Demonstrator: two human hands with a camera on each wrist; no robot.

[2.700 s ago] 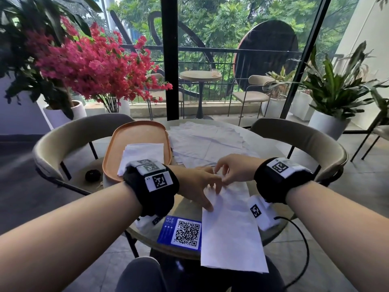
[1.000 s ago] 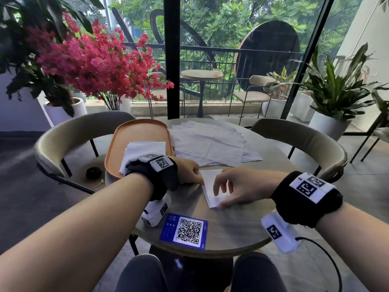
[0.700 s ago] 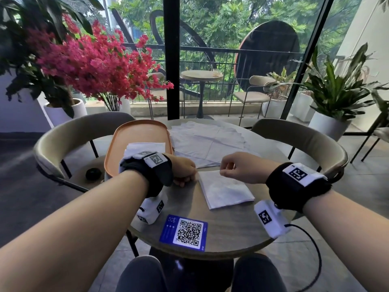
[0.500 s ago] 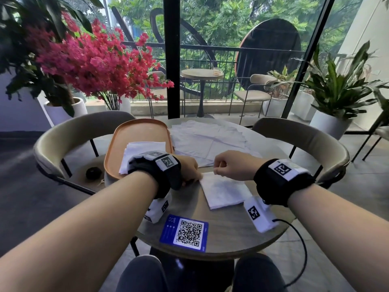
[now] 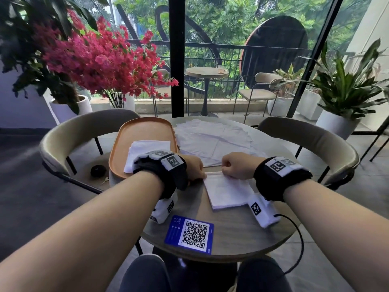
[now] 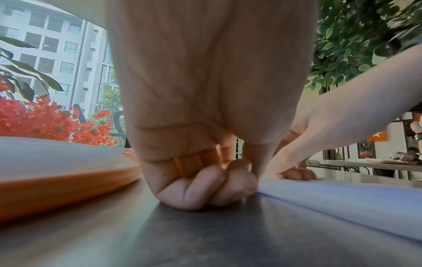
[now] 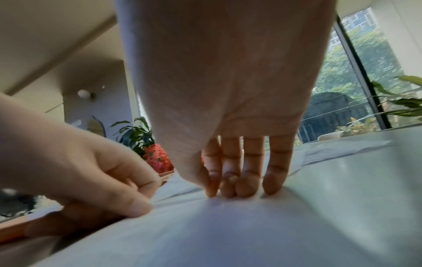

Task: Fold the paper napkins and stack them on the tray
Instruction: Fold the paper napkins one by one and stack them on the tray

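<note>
A folded white napkin (image 5: 227,190) lies on the round table (image 5: 231,232) in front of me. My left hand (image 5: 197,175) pinches its far left corner, fingers curled and knuckles on the tabletop, as the left wrist view shows (image 6: 237,182). My right hand (image 5: 226,172) holds the far edge a little to the right, thumb and fingertips together on the paper (image 7: 219,189). The orange tray (image 5: 143,131) stands at the left with folded napkins (image 5: 147,150) stacked on it. Several unfolded napkins (image 5: 214,140) lie spread behind my hands.
A blue QR card (image 5: 189,233) lies near the table's front edge. Two beige chairs (image 5: 84,131) flank the table on the far side, a small black object (image 5: 98,170) on the left one. Flowers and potted plants stand beyond, before a glass wall.
The long napkin has been folded down to a square. A second ago my right hand lay across it; now both hands hold its far edge, close together.
</note>
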